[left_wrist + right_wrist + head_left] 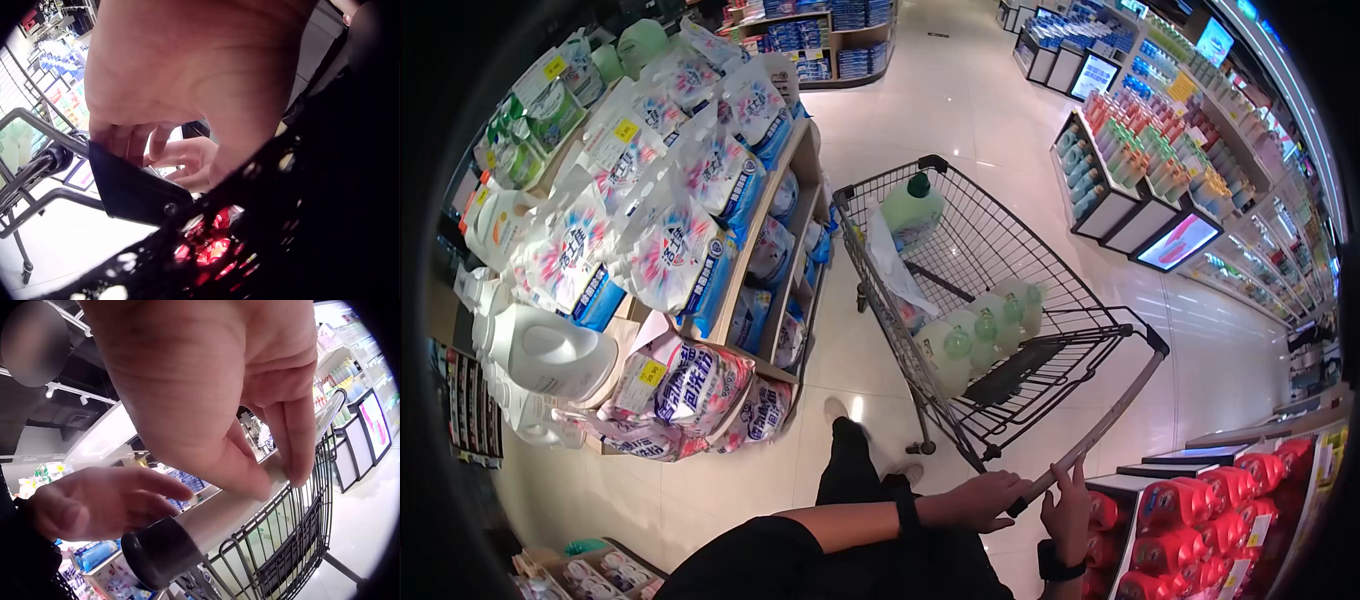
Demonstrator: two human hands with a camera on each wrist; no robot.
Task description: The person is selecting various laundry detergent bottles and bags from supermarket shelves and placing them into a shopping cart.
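Note:
A shopping cart stands ahead, its handle slanting toward me. My right hand pinches the handle between thumb and fingers, a short way from its black end cap. My left hand is right at that end, its fingers loosely extended toward the bar in the right wrist view; in the left wrist view the cap hides its fingertips. In the cart are a large pale green jug with a dark green cap, a white bag, and several pale green bottles in a row.
Left of the cart, a shelf stand holds detergent bags and white jugs. Red bottles fill a display at the near right. Bottle stands line the far right; a tiled aisle floor runs ahead.

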